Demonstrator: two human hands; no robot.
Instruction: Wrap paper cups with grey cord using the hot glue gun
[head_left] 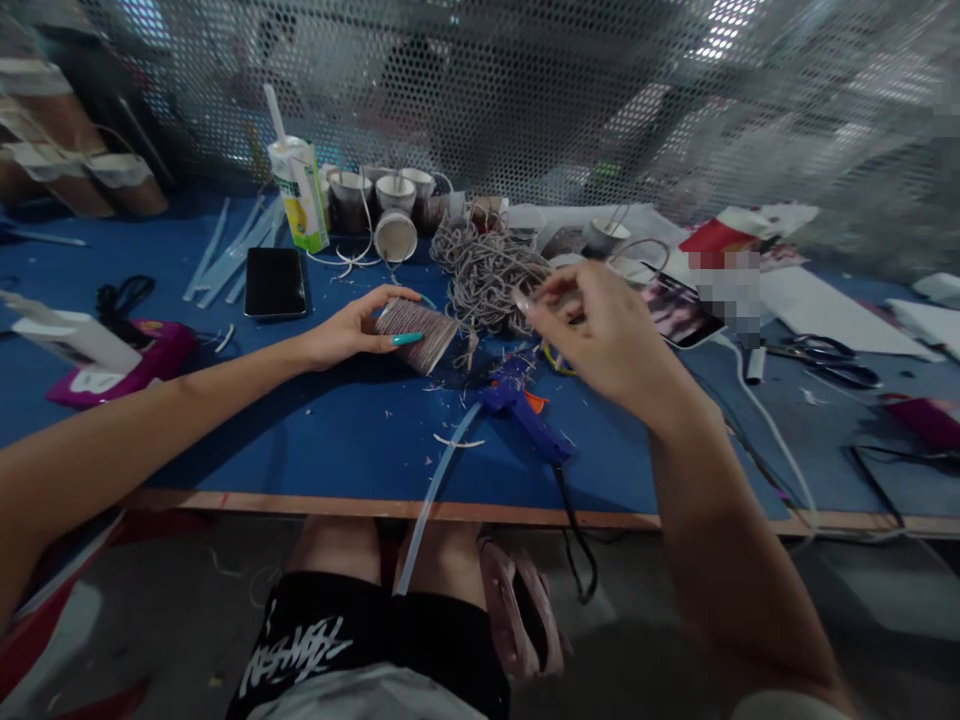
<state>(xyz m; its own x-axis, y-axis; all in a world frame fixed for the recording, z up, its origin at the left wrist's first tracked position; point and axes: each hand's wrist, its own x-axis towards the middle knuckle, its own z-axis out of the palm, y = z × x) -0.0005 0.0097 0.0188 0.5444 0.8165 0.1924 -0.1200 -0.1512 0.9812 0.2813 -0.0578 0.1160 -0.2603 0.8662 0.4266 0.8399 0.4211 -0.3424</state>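
Observation:
My left hand (367, 330) is wrapped round a small cup wound with grey-brown cord (421, 335), which lies tilted on its side just above the table. My right hand (592, 315) hovers to the right of it, in front of a heap of grey cord (491, 270). Its fingers are curled in towards the thumb, and I cannot make out what is between them. Between and below the hands lies a blue glue gun (525, 410) with a long clear glue stick (439, 490) sticking out of its back and over the table edge.
Several cups (396, 195) and a drink carton with a straw (300, 195) stand at the back. Loose glue sticks (240, 250) and a black phone (275, 282) lie left. On the right are a lit phone (682, 305), a white cable (780, 440) and scissors (825, 358).

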